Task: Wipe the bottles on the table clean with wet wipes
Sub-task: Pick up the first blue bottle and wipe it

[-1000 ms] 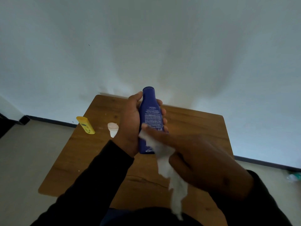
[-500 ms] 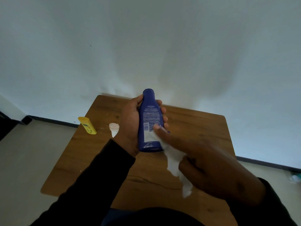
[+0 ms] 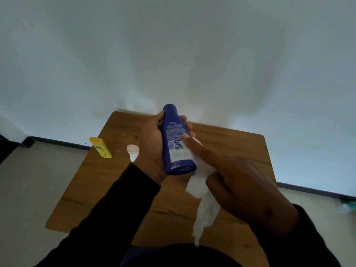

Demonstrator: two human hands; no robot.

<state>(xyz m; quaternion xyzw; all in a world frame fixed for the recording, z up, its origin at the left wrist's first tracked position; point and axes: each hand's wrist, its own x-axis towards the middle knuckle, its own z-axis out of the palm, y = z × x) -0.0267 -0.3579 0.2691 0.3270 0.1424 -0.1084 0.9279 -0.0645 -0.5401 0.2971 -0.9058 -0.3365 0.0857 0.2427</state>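
Observation:
A dark blue bottle (image 3: 174, 139) with white back-label print is held upright over the wooden table (image 3: 107, 182), cap end away from me. My left hand (image 3: 151, 143) wraps around its left side. My right hand (image 3: 242, 187) holds a white wet wipe (image 3: 202, 191), with the index finger pressing the wipe against the bottle's right side over the label. The wipe's loose end hangs down below my right hand. A yellow bottle (image 3: 101, 147) lies at the table's left edge. A small pale pink bottle (image 3: 133, 152) stands just left of my left hand.
The table backs onto a plain white wall (image 3: 192, 54). Grey floor (image 3: 28, 189) shows on both sides. A blurred greenish object (image 3: 345, 207) lies on the floor at far right. Small white specks dot the table's far left part.
My right index finger and the wipe slid from the bottle's lower part up along its right side over the label. My left hand kept the bottle in nearly the same place.

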